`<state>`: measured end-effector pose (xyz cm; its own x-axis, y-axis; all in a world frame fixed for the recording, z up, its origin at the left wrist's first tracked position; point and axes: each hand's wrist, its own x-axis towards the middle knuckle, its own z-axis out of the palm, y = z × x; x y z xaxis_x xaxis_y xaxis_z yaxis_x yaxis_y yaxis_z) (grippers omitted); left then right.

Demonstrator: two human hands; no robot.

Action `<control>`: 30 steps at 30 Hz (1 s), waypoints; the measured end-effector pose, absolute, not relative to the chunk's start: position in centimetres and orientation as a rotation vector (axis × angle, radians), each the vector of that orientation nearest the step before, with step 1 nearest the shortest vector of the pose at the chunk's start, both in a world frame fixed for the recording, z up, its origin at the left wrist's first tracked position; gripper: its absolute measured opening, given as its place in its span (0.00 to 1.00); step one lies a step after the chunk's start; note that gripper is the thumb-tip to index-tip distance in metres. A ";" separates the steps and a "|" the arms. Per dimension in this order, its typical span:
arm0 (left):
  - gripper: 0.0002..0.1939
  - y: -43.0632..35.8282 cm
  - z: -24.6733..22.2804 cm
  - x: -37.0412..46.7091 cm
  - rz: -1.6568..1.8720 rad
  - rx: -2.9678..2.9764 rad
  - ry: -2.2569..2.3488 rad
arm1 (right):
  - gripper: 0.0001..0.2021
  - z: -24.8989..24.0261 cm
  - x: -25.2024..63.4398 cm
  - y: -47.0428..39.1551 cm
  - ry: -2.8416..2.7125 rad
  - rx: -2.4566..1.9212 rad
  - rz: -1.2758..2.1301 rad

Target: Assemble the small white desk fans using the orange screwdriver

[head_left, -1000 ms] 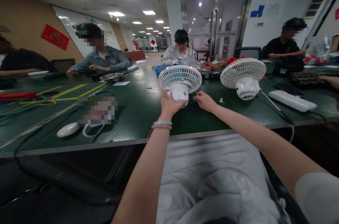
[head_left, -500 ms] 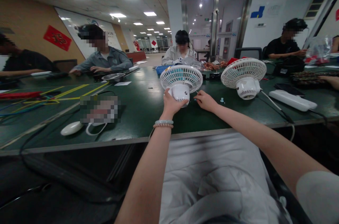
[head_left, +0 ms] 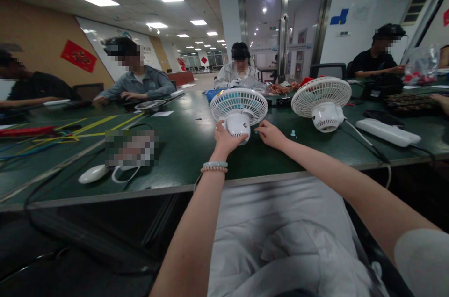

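My left hand (head_left: 226,139) is wrapped round the motor housing of a white fan (head_left: 239,106), whose round grille tilts up and away from me. Just right of that housing, my right hand (head_left: 270,134) is closed in a pinch. A small light-blue bit shows at its fingertips, too small to name. On the table to the right lies a small light-blue plastic piece (head_left: 293,133). Farther right stands a second white fan (head_left: 321,103), tilted likewise, with a white cord leading from its base.
The green table (head_left: 182,152) has its near edge below my wrists. A white power strip (head_left: 387,132) lies right, a white computer mouse (head_left: 93,174) left, and a red tool with coloured cables (head_left: 28,131) far left. Several people sit around; a blue tray (head_left: 211,95) stands behind the fan.
Almost nothing differs. The view has shifted slightly; my left hand still holds the fan, and my right hand stays pinched beside its housing.
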<state>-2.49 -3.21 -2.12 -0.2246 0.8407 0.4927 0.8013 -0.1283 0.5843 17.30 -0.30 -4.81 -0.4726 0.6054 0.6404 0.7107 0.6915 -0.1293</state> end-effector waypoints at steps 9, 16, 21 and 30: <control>0.47 -2.9 -1.8 -2.2 1.464 2.127 1.969 | 0.17 -3.8 15.2 0.2 -2.229 -1.108 -0.076; 0.50 -3.1 -1.3 -0.9 1.620 2.047 1.993 | 0.16 -2.9 12.8 0.5 -2.132 -1.293 0.054; 0.49 -2.8 -1.2 -0.8 1.597 2.074 2.040 | 0.17 -3.2 12.8 0.6 -2.178 -1.339 0.054; 0.48 -1.9 -1.5 -1.1 1.558 2.111 2.104 | 0.15 -3.5 13.3 1.3 -2.213 -1.322 -0.023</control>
<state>-1.10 -1.88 -1.46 -0.1973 0.6741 0.7118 0.8776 -0.2022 0.4347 13.29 1.32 -3.45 -0.3599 0.8074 0.4676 0.8169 0.5148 -0.2601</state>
